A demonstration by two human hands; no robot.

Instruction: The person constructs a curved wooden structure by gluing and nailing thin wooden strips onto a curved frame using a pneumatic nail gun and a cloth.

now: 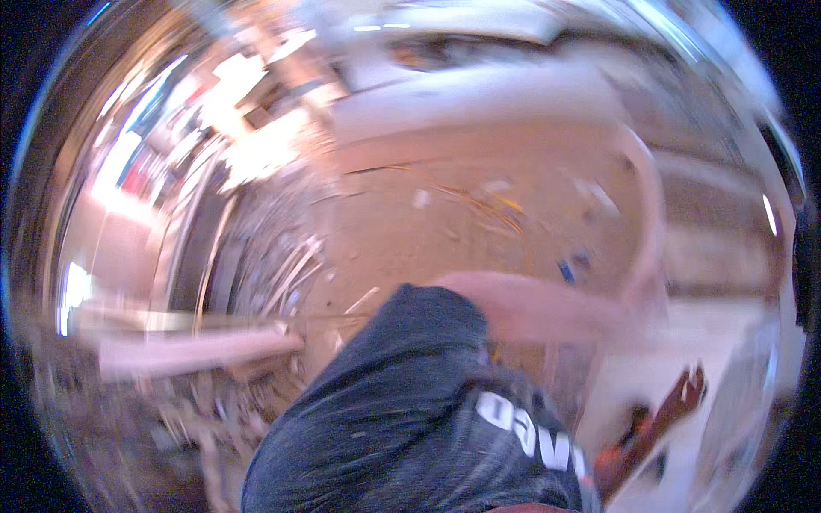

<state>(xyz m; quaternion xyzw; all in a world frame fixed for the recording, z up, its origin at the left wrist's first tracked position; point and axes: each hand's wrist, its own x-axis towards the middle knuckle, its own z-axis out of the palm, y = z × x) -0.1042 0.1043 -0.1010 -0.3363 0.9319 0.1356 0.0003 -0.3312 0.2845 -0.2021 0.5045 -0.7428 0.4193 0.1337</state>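
Note:
My right hand (691,389) is out at the lower right, at the end of a bent forearm (633,453). Its fingers look apart, with a pale patch between them, and nothing held can be made out through the blur. Behind it in the picture lies a pale, flat surface (727,342); whether they touch I cannot tell. Something orange and dark (629,432) shows beside the forearm. My left hand is out of view. My dark clothing (385,385) with white lettering fills the lower middle.
Brown ground (402,227) ahead carries scattered scraps, thin orange strands (479,201) and a small blue item (567,271). A pinkish curved band (547,308) bends round its right side. Thin pale sticks (295,269) and a pale beam (197,350) lie left. Bright light (269,150) glares upper left.

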